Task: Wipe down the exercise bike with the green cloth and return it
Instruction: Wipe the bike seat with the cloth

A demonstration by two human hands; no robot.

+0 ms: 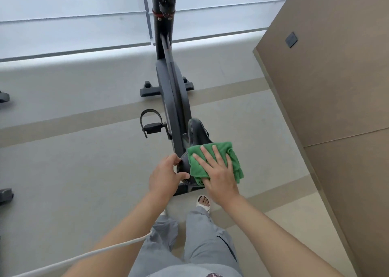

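A black exercise bike (174, 91) stands on the grey floor, seen from above and behind. Its black saddle (196, 132) is right below me. The green cloth (233, 156) lies folded over the saddle's rear half. My right hand (216, 171) presses flat on the cloth with fingers spread. My left hand (166, 175) grips the saddle's left rear edge, thumb under the rim. The cloth and my hands hide most of the saddle's back.
A brown wall panel (336, 87) rises close on the right. A window with a low sill (73, 34) runs behind the bike. The left pedal with its strap (151, 125) sticks out. Parts of other equipment (5, 194) sit at the far left. A white cable (84, 255) crosses my left arm.
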